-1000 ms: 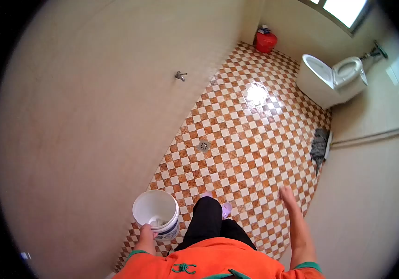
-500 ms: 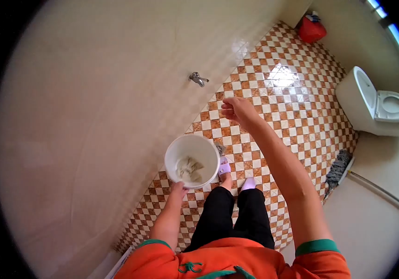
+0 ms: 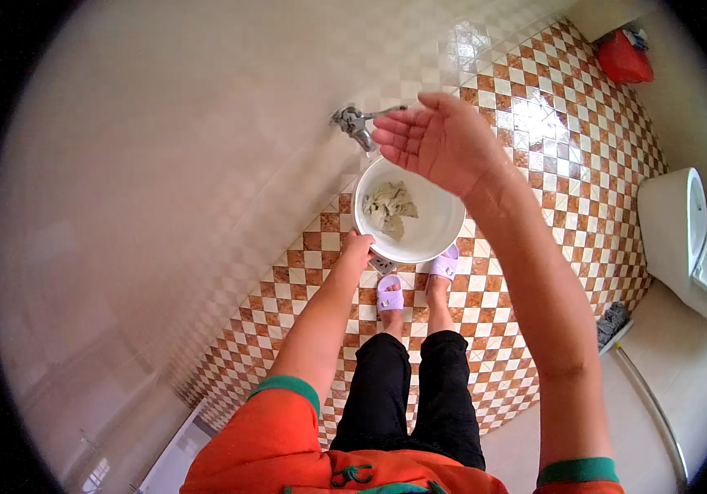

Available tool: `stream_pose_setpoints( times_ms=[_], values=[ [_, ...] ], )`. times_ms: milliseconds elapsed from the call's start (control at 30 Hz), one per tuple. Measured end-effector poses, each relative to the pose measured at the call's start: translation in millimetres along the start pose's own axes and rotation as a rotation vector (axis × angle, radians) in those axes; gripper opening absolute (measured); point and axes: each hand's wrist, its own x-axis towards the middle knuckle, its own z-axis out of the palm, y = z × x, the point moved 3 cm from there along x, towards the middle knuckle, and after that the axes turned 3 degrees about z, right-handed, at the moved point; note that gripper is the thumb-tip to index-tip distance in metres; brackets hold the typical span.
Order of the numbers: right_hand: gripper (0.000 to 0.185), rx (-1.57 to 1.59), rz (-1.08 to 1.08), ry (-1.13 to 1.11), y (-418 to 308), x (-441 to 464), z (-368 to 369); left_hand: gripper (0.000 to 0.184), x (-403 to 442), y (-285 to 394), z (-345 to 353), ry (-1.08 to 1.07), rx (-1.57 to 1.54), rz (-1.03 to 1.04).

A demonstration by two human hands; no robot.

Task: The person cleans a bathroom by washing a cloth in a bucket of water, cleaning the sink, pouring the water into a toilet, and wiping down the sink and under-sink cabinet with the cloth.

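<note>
My left hand (image 3: pixel 359 248) grips the near-left rim of a white bucket (image 3: pixel 429 239). Inside the bucket lies a crumpled, pale cloth (image 3: pixel 389 207). The bucket's far edge is under a metal tap (image 3: pixel 355 123) on the wall. My right hand (image 3: pixel 444 142) is raised beside the tap, palm turned up and fingers stretched out, holding nothing. Its fingertips are close to the tap's lever; whether they touch it I cannot tell. Part of the bucket's far-right rim is hidden behind my right hand.
Brown and white checkered tiles cover the floor, shiny towards the back. A floor drain (image 3: pixel 383 264) lies by my slippers. To the right are a white toilet (image 3: pixel 691 239) and a mop (image 3: pixel 614 323); a red bin (image 3: pixel 625 58) stands in the far corner.
The bucket has moved up and right, from beside my feet to under the tap, with my left hand on its rim. My right hand has opened and moved up towards the tap.
</note>
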Motion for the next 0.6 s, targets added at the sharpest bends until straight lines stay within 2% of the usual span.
stream_pose_setpoints(
  times_ms=[167,300,367,433,467,567,600],
  values=[
    [0.037,-0.277,-0.045,-0.036,-19,13,-2,0.044,40,-3,12,-0.042,-0.053,-0.006],
    [0.029,-0.227,-0.098,-0.056,-1,28,-52,0.043,54,-2,-5,-0.008,-0.115,-0.052],
    [0.033,-0.211,-0.014,0.139,22,47,-90,0.042,62,-3,-14,-0.068,-0.142,-0.008],
    [0.031,-0.104,0.031,0.124,50,77,-123,0.040,48,18,-15,-0.025,-0.035,0.066],
    [0.029,0.004,0.072,0.113,64,90,-135,0.040,46,23,-16,-0.019,-0.035,0.063],
    [0.027,0.043,0.072,0.189,90,126,-138,0.048,57,35,-20,0.022,0.153,0.039],
    [0.023,0.071,0.074,0.242,98,139,-138,0.045,65,45,-21,0.181,0.519,0.243]
  ],
)
